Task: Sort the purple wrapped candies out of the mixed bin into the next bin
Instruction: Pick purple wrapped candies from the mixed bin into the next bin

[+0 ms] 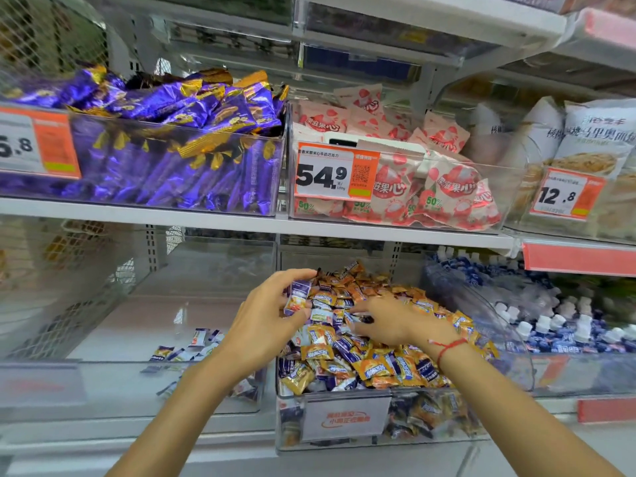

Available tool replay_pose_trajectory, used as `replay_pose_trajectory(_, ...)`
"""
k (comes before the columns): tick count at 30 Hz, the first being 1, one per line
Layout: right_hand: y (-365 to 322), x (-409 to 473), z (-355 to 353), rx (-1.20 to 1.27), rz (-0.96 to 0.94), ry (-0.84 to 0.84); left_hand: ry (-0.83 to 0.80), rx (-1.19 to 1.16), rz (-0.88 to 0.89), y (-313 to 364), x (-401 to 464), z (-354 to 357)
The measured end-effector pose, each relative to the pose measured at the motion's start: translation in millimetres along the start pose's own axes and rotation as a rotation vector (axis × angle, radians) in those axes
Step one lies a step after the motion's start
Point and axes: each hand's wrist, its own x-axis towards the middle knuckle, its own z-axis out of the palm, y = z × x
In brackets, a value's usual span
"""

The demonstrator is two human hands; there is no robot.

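Two bare forearms reach up from the lower edge toward a clear plastic mixed bin (344, 438) on the lower white shelf (241, 442) of a shop rack. Left hand (261, 325) has its fingers curled round a purple wrapped candy (296, 297), held just above the heap near the bin's left wall. Right hand (399, 321), with a red string bracelet (447, 349) at the wrist, lies on the orange and purple pile, fingers bent into the sweets; whether they grip one I cannot tell. Next bin (137, 390) to the left holds a few purple candies. Above, an upper shelf (206, 215) carries bins of purple bars, pink packets and price tags
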Motion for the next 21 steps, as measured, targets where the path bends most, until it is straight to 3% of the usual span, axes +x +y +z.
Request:
replay_pose_trajectory(2, -5.1, 3.9, -0.2, -0.083, -0.005, -0.045, 0.037, -0.019, -0.019, -2.5, -0.6, -3.8)
replay_pose_trajectory(5, -1.4, 0.3, -6.3, -0.019, -0.063, -0.047, 0.072, -0.012, -0.057, -6.1, -2.4, -6.9)
replay_pose_trajectory(9, -1.5, -1.6, -12.0, 0.304, -0.052, 0.151, 0.117, 0.01, -0.056, -6.3, -6.5, -10.8)
replay_pose_trajectory(11, -15.1, 7.4, -10.7, 0.346, -0.101, 0.194, 0.128, 0.017, -0.078, -6.9, -9.2, -11.1)
replay_pose_trajectory(14, -34.8, 28.3, 1.8, 0.163, -0.177, 0.091, 0.121, -0.031, -0.093, -12.4, -12.1, -9.8)
replay_pose_trajectory(17, -49.5, 36.2, 10.3, -0.052, -0.122, -0.001, 0.131, -0.035, -0.087, -14.0, -11.5, -11.8)
replay_pose_trajectory(21, -57.4, 31.8, 17.9, -0.303, -0.167, 0.107, 0.109, -0.132, -0.094, -8.9, -12.0, -16.5)
